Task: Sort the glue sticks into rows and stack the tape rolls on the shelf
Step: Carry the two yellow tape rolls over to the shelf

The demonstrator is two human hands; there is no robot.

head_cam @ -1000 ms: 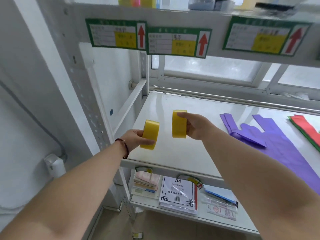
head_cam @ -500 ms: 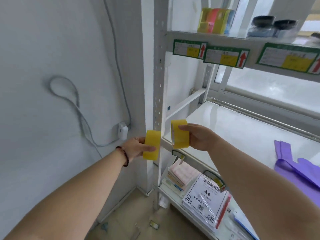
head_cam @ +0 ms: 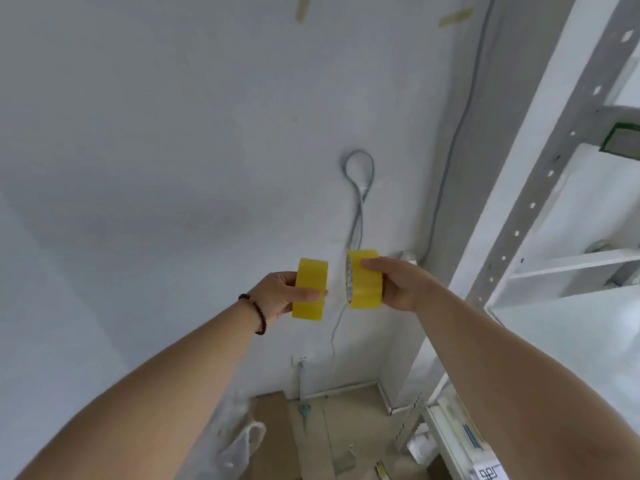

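Head view. Both arms were stretched forward in front of a plain white wall (head_cam: 173,133), each hand carrying one yellow tape roll.

Left hand (head_cam: 277,295): fingers curled behind the left tape roll (head_cam: 309,289), thumb pressed across its outer yellow band. Roll was held on edge, band facing the camera, core not visible. A dark beaded bracelet (head_cam: 258,315) sat on the left wrist.

Right hand (head_cam: 398,287): gripped the right tape roll (head_cam: 364,279), thumb lying over the top of the band, the other fingers hidden behind it. This roll was also on edge, turned slightly so that the rim and inner core showed on its left side.

The two rolls were side by side at about the same height, near each other but apart; a strip of wall showed between them. Both were in the air, off to the left of the shelf (head_cam: 568,278), touching no surface.

Background: a grey cable (head_cam: 360,188) formed a loop on the wall above the rolls and ran down behind them. Perforated grey upright of the shelf frame (head_cam: 540,188) ran diagonally along the right side. A green-edged label (head_cam: 621,138) was cut off at the right border. Brown floor (head_cam: 346,427) at bottom, with a crumpled clear plastic bag (head_cam: 242,441) beside the left forearm. Bottom right corner was blurred; contents on the lower shelf level could not be made out.
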